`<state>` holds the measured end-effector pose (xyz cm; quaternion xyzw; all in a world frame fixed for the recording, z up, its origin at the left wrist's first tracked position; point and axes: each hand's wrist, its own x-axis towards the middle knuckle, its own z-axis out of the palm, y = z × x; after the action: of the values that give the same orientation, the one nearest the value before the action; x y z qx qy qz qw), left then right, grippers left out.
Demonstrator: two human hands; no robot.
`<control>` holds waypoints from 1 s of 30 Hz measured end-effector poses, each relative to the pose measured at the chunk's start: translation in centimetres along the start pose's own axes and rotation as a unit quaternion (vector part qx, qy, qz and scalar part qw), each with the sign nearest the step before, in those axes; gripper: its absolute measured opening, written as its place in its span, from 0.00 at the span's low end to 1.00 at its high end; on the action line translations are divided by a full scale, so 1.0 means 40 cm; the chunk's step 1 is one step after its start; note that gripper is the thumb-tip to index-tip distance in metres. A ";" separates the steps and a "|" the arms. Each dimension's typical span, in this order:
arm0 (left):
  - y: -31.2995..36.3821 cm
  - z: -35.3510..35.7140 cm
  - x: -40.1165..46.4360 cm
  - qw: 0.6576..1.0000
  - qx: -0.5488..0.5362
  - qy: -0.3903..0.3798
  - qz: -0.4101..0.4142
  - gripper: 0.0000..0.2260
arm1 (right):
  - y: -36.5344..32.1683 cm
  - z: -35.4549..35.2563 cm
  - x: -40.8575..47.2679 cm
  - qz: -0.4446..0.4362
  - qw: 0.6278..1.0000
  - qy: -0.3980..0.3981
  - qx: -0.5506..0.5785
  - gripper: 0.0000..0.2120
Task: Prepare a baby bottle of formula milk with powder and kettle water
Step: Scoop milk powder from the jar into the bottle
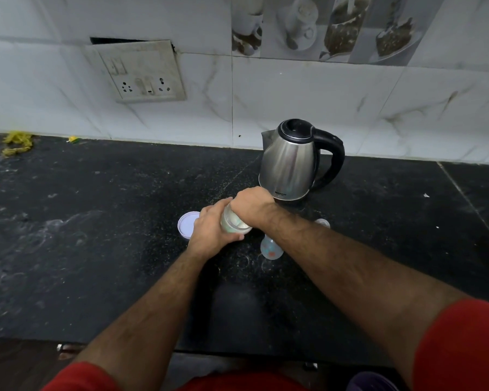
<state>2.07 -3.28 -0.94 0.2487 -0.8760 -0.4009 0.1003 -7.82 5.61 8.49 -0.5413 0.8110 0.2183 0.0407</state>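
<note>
1. Both hands grip a clear jar [233, 221], tilted, above the counter [96, 221]: left hand [209, 231] wraps its base, right hand [251, 206] closes over its top.
2. White lid [187, 222] lies flat just left of the left hand.
3. Bottle [271, 249] stands under the right forearm.
4. Kettle [291, 162] stands behind, near the wall.

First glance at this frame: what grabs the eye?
Both hands meet mid-counter on a clear bottle: the left hand wraps its body, the right hand covers its top. Just behind them, near the wall, stands a steel kettle with a black handle. A white round lid lies left of the hands, and a small clear cap sits under the right forearm.
</note>
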 end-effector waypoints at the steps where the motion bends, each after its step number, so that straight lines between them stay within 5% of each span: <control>1: 0.002 0.000 -0.001 1.000 0.001 0.002 0.002 0.44 | -0.003 0.001 0.000 0.009 1.000 -0.007 -0.001 0.11; 13: 0.000 -0.003 -0.007 1.000 -0.016 0.006 -0.007 0.45 | 0.024 -0.010 -0.032 -0.028 0.999 0.033 0.027 0.07; 23: -0.005 0.009 -0.017 0.999 -0.048 0.024 -0.005 0.45 | 0.049 0.007 -0.038 0.072 0.978 0.086 0.174 0.04; 30: 0.011 0.006 -0.019 0.999 -0.033 0.016 -0.010 0.44 | 0.007 0.032 -0.043 0.047 0.991 0.068 0.104 0.09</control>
<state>2.46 -2.48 -0.74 0.2602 -0.8581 -0.4263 0.1189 -7.56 7.68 7.95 -0.5088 0.8548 0.0971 0.0309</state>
